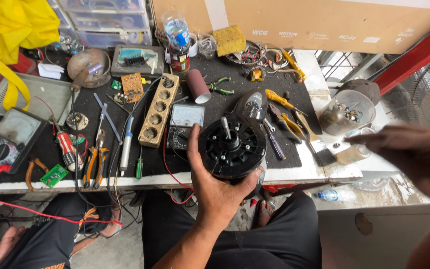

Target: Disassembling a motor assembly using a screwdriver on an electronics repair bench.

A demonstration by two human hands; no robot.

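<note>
Black mat (215, 107) on a cluttered white workbench (324, 172); at six o'clock my left hand (215, 187) grips the black motor (232, 147); at three, my right hand (414, 154) hovers, fingers loose, empty.

The counter (324, 172) is crowded: pliers (94, 159), a power strip (159, 109) and a meter (185, 124) block the left, while a brush (317, 144) and a clear tub (347, 112) crowd the right. Open room lies only below the front edge, above the lap.
</note>
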